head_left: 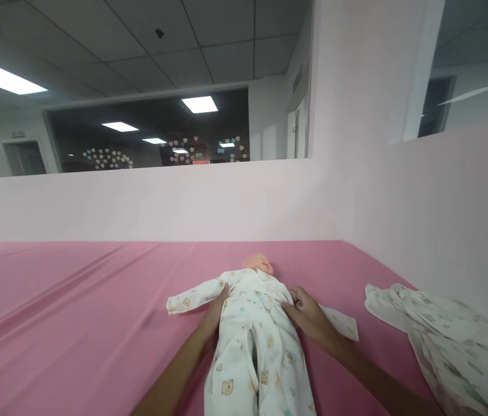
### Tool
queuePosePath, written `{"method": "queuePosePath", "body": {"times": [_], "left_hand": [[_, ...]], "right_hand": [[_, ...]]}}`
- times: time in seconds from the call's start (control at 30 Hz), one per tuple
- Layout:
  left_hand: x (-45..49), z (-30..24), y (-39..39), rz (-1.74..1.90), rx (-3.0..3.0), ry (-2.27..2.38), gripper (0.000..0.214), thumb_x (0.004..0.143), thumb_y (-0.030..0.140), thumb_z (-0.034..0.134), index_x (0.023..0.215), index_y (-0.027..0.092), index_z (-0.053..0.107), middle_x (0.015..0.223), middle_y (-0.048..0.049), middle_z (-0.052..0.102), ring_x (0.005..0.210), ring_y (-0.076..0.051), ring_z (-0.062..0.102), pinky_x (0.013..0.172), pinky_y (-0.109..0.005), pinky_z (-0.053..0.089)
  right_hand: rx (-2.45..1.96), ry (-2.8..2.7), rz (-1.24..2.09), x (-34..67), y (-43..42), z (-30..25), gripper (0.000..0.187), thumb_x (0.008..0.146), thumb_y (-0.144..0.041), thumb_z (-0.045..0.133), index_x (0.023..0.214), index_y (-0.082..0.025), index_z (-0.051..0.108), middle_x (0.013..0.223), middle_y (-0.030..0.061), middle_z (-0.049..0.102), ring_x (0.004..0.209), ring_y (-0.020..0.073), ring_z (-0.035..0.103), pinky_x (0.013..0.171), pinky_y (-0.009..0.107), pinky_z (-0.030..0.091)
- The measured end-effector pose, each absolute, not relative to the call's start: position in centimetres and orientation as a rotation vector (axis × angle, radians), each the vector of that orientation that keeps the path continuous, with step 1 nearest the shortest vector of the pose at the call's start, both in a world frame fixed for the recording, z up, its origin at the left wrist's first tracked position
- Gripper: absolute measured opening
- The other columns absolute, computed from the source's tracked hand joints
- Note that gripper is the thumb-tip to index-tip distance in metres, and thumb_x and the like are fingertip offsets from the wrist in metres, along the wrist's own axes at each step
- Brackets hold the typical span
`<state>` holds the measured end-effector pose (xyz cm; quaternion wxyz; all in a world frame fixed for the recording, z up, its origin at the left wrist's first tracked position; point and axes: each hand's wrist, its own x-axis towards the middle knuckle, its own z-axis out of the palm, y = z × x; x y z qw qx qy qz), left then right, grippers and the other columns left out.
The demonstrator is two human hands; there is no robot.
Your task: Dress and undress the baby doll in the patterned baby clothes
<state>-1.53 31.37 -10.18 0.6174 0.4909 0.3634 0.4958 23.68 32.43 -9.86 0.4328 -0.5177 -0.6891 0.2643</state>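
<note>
A baby doll (259, 263) lies on its back, its head toward the far wall. It wears a white baby outfit (252, 312) printed with small bears; the long sleeves stretch out to both sides and the legs run toward me. At the left side of the waist, my left hand (215, 311) grips the outfit, thumb on top and the other fingers hidden below. My right hand (308, 312) is closed at the opposite side, its fingers curled and its thumb against the fabric. The doll's right-hand sleeve (343, 323) passes partly behind my right wrist.
A pink sheet (74, 323) with creases at the left covers the surface. White cloth with a leaf print (455, 335) lies crumpled at the right. Low white walls (148, 205) close off the back and right sides, with windows above them.
</note>
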Motion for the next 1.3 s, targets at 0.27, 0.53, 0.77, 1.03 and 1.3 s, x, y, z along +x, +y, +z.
{"method": "queuePosePath", "body": {"times": [0.27,0.53,0.77,1.03,1.3], "left_hand": [[-3.1,-8.6,30.1,1.242,1.763,1.628,0.037,0.084,0.057,0.054,0.085,0.021,0.062,0.072,0.0017,0.057,0.068,-0.016,0.052,0.066,-0.027,0.04],[-3.5,-9.4,31.5,1.157,1.931,1.697,0.028,0.088,0.047,0.046,0.085,0.021,0.055,0.068,0.002,0.053,0.065,-0.017,0.049,0.06,-0.027,0.034],[-5.8,-9.2,28.7,1.039,2.313,1.957,0.016,0.088,0.023,0.036,0.074,0.022,0.043,0.079,-0.0015,0.057,0.069,-0.018,0.051,0.061,-0.029,0.033],[-6.6,-11.9,22.9,0.724,2.193,1.935,0.025,0.095,0.04,0.033,0.077,0.024,0.039,0.075,0.0008,0.057,0.067,-0.019,0.051,0.06,-0.028,0.034],[-5.3,-11.2,21.4,0.964,2.059,1.759,0.012,0.09,0.03,0.042,0.079,0.024,0.045,0.068,0.0035,0.051,0.062,-0.014,0.048,0.057,-0.023,0.038]], "right_hand": [[-1.179,-1.739,0.604,21.6,28.5,-6.4,0.017,0.088,-0.029,0.043,0.086,-0.021,0.058,0.072,-0.0026,0.05,0.067,0.0149,0.048,0.065,0.028,0.041],[-0.931,-2.005,0.346,20.1,25.8,-8.0,0.024,0.082,-0.01,0.042,0.087,-0.023,0.062,0.074,-0.0002,0.053,0.075,0.0168,0.054,0.073,0.03,0.045],[-1.103,-1.916,-0.13,23.3,28.3,-11.6,0.028,0.079,-0.01,0.048,0.102,-0.022,0.058,0.098,0.0072,0.064,0.092,0.0234,0.058,0.081,0.038,0.047],[-1.352,-2.104,0.029,24.8,28.7,-12.7,0.026,0.086,-0.019,0.044,0.061,-0.024,0.044,0.07,0.0053,0.06,0.073,0.0242,0.057,0.071,0.041,0.045],[-1.181,-2.336,-0.101,25.1,24.3,-12.3,0.024,0.083,-0.012,0.047,0.062,-0.024,0.045,0.067,0.0025,0.06,0.068,0.0216,0.056,0.064,0.037,0.046]]}}
